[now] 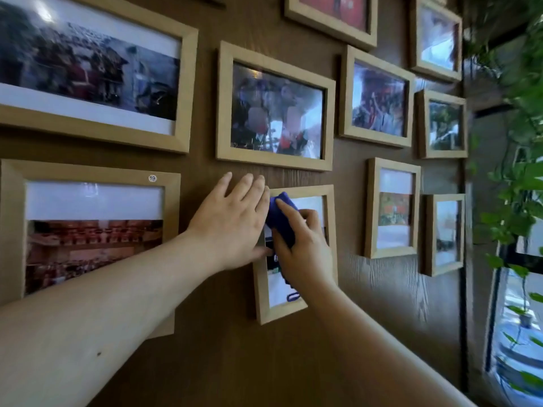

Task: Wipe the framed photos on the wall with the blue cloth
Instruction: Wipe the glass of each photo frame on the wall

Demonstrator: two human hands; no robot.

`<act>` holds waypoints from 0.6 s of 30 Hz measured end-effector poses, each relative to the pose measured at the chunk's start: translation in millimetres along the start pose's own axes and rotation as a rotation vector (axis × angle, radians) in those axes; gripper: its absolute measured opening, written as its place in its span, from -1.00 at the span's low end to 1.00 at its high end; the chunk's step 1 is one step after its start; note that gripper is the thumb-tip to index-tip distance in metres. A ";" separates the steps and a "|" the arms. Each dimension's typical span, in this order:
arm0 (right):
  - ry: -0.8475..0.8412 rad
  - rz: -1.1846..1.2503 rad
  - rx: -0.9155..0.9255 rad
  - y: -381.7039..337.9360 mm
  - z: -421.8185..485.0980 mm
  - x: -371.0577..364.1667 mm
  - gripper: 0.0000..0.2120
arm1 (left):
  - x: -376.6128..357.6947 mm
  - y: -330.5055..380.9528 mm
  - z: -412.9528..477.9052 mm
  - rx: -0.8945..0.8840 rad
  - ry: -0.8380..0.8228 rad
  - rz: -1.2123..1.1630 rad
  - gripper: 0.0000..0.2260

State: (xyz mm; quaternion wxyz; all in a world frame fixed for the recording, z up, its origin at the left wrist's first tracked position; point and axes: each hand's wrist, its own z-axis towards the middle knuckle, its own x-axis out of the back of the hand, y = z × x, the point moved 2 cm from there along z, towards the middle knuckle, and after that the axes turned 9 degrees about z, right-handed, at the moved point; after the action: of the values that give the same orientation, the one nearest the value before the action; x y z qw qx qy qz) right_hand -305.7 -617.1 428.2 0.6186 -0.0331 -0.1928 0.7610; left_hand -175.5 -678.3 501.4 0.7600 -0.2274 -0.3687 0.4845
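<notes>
A small upright framed photo [330,207] with a light wood frame hangs low at the middle of the brown wall. My right hand [305,248] presses a bunched blue cloth [282,218] against its glass, covering most of the picture. A blue loop of the cloth hangs below my wrist. My left hand [232,221] lies flat with fingers spread on the wall and on the frame's left edge, thumb touching the frame. Several other wood-framed photos surround it, among them a landscape one [276,110] directly above.
A large frame [88,71] hangs top left, and another one [91,230] with a round "19" sticker sits below it. Smaller frames [392,207] fill the wall to the right. Green trailing plant leaves [520,183] and a window stand at the right edge.
</notes>
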 end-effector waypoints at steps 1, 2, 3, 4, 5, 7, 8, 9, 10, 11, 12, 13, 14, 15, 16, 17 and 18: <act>-0.017 -0.012 0.010 0.7 -1.7 -4.6 -0.46 | -3.7 0.3 2.4 0.009 -0.013 0.007 -0.08; -0.034 -0.026 0.021 1.3 -3.8 -8.2 -0.46 | -7.6 1.2 4.2 0.013 -0.028 0.016 -0.06; -0.047 -0.043 0.033 2.0 -5.5 -10.8 -0.47 | -11.7 1.8 5.0 0.011 -0.044 0.023 -0.05; -0.057 -0.065 0.046 3.3 -6.4 -11.6 -0.49 | -16.2 2.0 4.4 0.009 -0.058 0.025 -0.04; -0.061 -0.089 0.063 5.4 -6.7 -11.2 -0.50 | -20.9 1.0 2.9 0.007 -0.065 0.024 -0.04; -0.069 -0.146 0.100 14.2 -5.2 -6.7 -0.52 | -29.3 -3.7 -1.6 0.000 -0.061 0.023 -0.06; -0.076 -0.181 0.114 20.6 -3.9 -3.3 -0.52 | -32.5 -6.1 -3.9 -0.002 -0.055 0.021 -0.08; -0.078 -0.212 0.115 27.8 -2.4 0.2 -0.51 | -35.0 -7.9 -5.6 -0.002 -0.049 0.014 -0.09; -0.067 -0.228 0.104 34.5 -0.8 4.3 -0.50 | -36.2 -8.6 -6.3 -0.001 -0.043 0.002 -0.11; -0.044 -0.231 0.089 40.2 0.9 8.1 -0.50 | -36.9 -8.1 -6.3 0.003 -0.032 -0.016 -0.14; -0.021 -0.230 0.080 44.1 2.7 10.8 -0.50 | -36.8 -6.8 -5.5 0.010 -0.017 -0.037 -0.17; -0.010 -0.236 0.078 46.6 4.1 11.9 -0.50 | -36.0 -5.0 -4.7 0.019 -0.003 -0.062 -0.20; -0.010 -0.247 0.078 48.4 5.1 12.7 -0.50 | -34.8 -2.8 -3.7 0.029 0.008 -0.084 -0.22; -0.007 -0.257 0.078 50.3 5.7 13.5 -0.51 | -34.0 -0.7 -2.9 0.042 0.016 -0.100 -0.22; 0.007 -0.263 0.071 52.7 6.3 14.7 -0.51 | -34.0 1.0 -2.3 0.057 0.025 -0.109 -0.21; 0.028 -0.266 0.056 55.6 6.6 16.3 -0.51 | -34.4 2.6 -2.0 0.070 0.034 -0.111 -0.20; 0.054 -0.270 0.032 58.7 7.2 18.1 -0.51 | -35.5 4.1 -1.7 0.082 0.045 -0.109 -0.18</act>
State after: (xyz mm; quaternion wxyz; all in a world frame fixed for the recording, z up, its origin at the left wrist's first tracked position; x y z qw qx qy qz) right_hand -366.5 -611.1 418.6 0.7209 -0.0174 -0.1666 0.6725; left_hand -185.7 -708.6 485.4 0.8021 -0.1863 -0.3432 0.4519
